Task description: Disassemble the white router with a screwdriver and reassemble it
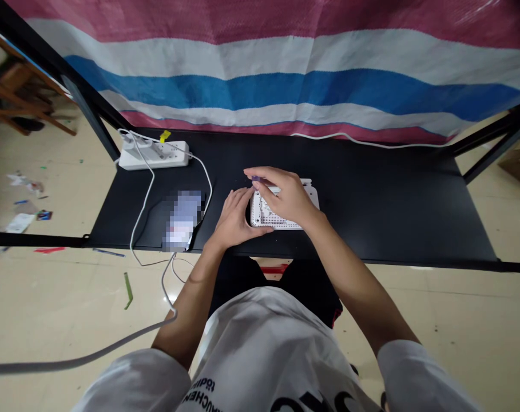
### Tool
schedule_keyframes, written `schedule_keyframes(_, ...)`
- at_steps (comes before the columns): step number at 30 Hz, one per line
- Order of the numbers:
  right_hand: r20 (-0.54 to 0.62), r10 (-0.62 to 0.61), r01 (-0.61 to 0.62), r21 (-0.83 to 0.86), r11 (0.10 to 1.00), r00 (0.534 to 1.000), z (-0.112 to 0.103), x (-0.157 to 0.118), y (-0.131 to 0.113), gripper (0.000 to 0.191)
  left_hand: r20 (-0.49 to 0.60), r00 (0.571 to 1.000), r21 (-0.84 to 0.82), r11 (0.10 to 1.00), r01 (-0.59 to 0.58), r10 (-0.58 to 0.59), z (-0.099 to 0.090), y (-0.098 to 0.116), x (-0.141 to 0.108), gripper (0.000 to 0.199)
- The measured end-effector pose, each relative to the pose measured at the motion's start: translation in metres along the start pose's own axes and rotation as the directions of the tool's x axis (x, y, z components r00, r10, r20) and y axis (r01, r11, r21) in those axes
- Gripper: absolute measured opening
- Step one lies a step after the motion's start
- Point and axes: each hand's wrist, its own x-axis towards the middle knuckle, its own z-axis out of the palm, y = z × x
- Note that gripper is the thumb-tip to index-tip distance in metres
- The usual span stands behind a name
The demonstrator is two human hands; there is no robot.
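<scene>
A white perforated plastic case (285, 224) lies flat on the black table, with round holes near its corners and a raised white part inside. My left hand (236, 217) grips its left end, thumb along the near edge and fingers at the far left corner. Over the case, my right hand (285, 194) is closed in a pinch. Between its thumb and fingers shows a small purple piece (255, 181), above the case's far left corner. Its lower end is hidden, and its kind is too small to tell. The right hand covers much of the case's middle.
On the left of the black table (384, 200) lie a phone (183, 220) and a white power strip (157, 155) with plugs and cables. A grey cable (92, 357) crosses near my left arm. A striped sheet (268, 88) hangs behind, between black metal posts.
</scene>
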Motion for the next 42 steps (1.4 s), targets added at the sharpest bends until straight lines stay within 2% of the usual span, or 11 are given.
schedule_keyframes(4, -0.14, -0.013, 0.008, -0.036, 0.999, 0.99, 0.0066, -0.0011, 0.0031, 0.022, -0.015, 1.0, 0.005, 1.0, -0.013, 0.013, 0.0001, -0.0001, 0.0001, 0.121)
schedule_keyframes(7, -0.054, -0.008, 0.009, 0.005, 1.0, 0.999, 0.0081, -0.0018, 0.0042, 0.035, -0.013, 1.0, -0.009, 1.0, -0.016, 0.016, 0.0, -0.0004, -0.0001, 0.121)
schedule_keyframes(9, -0.014, -0.025, 0.025, 0.008, 1.0, 1.0, 0.0079, -0.0014, 0.0044, 0.036, -0.012, 1.0, -0.01, 1.0, -0.011, 0.011, 0.0001, -0.0004, -0.0003, 0.12)
schedule_keyframes(13, -0.127, -0.027, 0.022, -0.044, 0.999, 0.992, 0.008, 0.0003, 0.0042, 0.025, -0.022, 1.0, 0.001, 1.0, -0.014, 0.014, 0.0006, -0.0003, -0.0002, 0.12)
schedule_keyframes(18, -0.031, -0.045, 0.046, 0.036, 0.998, 0.999, 0.0065, 0.0013, 0.0043, 0.033, -0.008, 1.0, -0.012, 1.0, -0.007, 0.007, 0.0002, -0.0002, -0.0002, 0.123)
schedule_keyframes(23, -0.136, 0.009, -0.008, 0.004, 1.0, 0.991, 0.0069, 0.0012, 0.0071, 0.023, -0.012, 1.0, -0.011, 1.0, -0.007, 0.006, -0.0004, 0.0, -0.0002, 0.123)
schedule_keyframes(27, -0.055, -0.021, 0.025, 0.063, 0.998, 0.998, 0.0044, 0.0012, 0.0072, 0.034, -0.006, 1.0, -0.016, 1.0, -0.006, 0.006, -0.0009, 0.0003, -0.0001, 0.123)
schedule_keyframes(30, -0.14, -0.059, 0.059, -0.008, 0.998, 0.988, 0.0052, -0.0005, 0.0083, 0.024, -0.005, 1.0, -0.012, 1.0, 0.007, -0.007, -0.0011, 0.0008, 0.0, 0.123)
schedule_keyframes(33, -0.226, -0.034, 0.027, -0.033, 0.999, 0.973, 0.0072, -0.0033, 0.0103, 0.02, -0.005, 1.0, -0.016, 1.0, 0.004, -0.004, -0.0016, 0.0014, 0.0, 0.123)
schedule_keyframes(39, -0.028, -0.021, 0.022, 0.023, 0.999, 0.999, 0.0042, -0.0038, 0.0093, 0.039, -0.014, 1.0, -0.022, 1.0, -0.01, 0.01, -0.0012, 0.0, -0.0004, 0.123)
schedule_keyframes(42, -0.075, -0.029, 0.027, -0.023, 0.999, 0.997, 0.006, -0.0034, 0.0102, 0.032, -0.024, 1.0, -0.018, 1.0, -0.019, 0.019, -0.0002, -0.0015, -0.0006, 0.122)
